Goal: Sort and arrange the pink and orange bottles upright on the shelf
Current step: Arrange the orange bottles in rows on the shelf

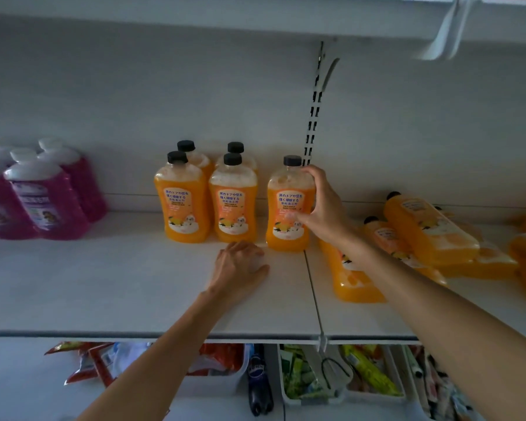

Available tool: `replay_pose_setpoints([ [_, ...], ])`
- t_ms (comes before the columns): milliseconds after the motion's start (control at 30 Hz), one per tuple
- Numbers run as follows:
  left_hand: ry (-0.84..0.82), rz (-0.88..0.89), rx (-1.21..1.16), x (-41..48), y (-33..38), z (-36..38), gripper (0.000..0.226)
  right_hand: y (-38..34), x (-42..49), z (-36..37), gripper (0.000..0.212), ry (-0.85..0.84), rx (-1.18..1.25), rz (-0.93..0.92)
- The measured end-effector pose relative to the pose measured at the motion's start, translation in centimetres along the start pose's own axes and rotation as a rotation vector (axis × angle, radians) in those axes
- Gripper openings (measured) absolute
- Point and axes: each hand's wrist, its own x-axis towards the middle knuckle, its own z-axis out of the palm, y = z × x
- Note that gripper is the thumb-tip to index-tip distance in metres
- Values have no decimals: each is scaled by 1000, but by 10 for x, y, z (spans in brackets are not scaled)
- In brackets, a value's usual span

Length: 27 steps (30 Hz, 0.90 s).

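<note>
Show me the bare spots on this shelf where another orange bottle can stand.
Widest bare patch: the shelf between the pink bottles and the upright orange bottles, out to the front edge. The strip before the orange group is bare except where the left hand rests. Crowded: right of the bottle the right hand grips, where toppled bottles lie piled.

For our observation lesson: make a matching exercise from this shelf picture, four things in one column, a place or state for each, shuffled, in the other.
1. pink bottles
2. right hand
3. left hand
4. orange bottles at right

A. lying on their sides
B. rests on the shelf
C. upright, far left
D. grips an upright orange bottle

Pairs: 1-C, 2-D, 3-B, 4-A
</note>
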Motion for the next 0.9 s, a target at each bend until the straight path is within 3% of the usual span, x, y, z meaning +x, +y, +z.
replay_pose_setpoints([
  [567,-1,-16,34,0,0,-3,26,25,43,30,84,82,-116,4],
  [767,2,-11,49,0,2,-4,27,24,46,28,80,111,-362,25],
  [900,11,14,86,-1,3,-2,29,15,44,36,81,138,-376,57],
])
